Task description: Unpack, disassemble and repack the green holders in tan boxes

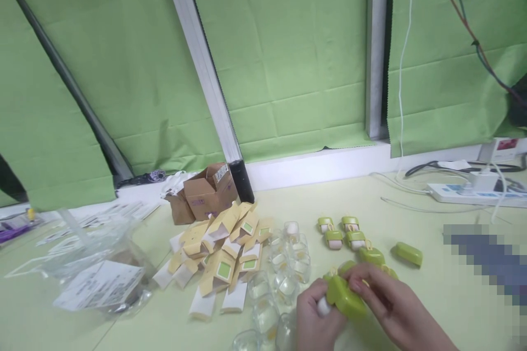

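Observation:
My left hand is closed round a small item with a white lower part and a glossy light-green cover. My right hand pinches the upper edge of that cover from the right; whether its fingertips hold anything else is hidden. Just beyond my hands, several small green cases with pale pink or white lower parts and yellow loops stand on the table. A separate green cover lies to their right. Left of my hands are several clear rounded containers, some partly behind my left hand.
Opened cream cardboard boxes lie piled left of the containers, with a brown carton behind. A clear plastic bag with a printed sheet lies farther left. A white power strip and cables are at the back right, before green curtains.

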`<action>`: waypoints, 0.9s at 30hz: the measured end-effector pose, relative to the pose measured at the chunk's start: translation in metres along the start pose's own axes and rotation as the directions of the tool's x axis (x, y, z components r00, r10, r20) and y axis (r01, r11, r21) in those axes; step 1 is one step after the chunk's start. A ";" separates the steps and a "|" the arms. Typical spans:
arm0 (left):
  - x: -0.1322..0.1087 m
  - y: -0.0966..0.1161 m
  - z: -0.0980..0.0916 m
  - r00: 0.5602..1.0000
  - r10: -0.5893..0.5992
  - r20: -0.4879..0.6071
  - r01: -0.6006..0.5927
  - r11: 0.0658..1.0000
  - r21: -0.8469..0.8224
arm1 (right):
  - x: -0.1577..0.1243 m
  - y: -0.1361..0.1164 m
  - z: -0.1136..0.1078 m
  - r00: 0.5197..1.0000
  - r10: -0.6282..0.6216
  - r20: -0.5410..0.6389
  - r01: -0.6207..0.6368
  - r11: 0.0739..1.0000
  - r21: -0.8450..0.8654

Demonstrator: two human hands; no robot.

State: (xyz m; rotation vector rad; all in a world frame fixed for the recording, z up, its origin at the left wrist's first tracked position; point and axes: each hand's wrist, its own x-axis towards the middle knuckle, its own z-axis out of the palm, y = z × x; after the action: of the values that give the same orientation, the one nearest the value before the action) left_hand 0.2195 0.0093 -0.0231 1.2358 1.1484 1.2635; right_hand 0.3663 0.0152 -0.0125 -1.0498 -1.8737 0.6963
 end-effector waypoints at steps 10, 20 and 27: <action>-0.005 0.011 -0.006 0.995 0.049 0.081 -0.053 0.998 0.043 | 0.002 0.002 -0.014 0.980 -0.136 0.146 0.160 0.973 -0.167; -0.001 0.009 -0.015 0.999 -0.018 0.027 0.011 0.970 0.242 | 0.005 -0.003 -0.006 0.956 0.272 -0.111 -0.228 0.926 0.302; 0.079 0.082 -0.073 0.988 0.031 0.150 -0.152 0.069 0.986 | 0.013 -0.004 -0.026 0.881 0.374 -0.291 -0.255 0.892 0.373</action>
State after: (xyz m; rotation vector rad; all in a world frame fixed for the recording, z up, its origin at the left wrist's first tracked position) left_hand 0.1444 0.0837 0.0614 2.3856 2.0253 0.2094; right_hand 0.3837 0.0265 0.0084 -1.1871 -1.2333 0.9028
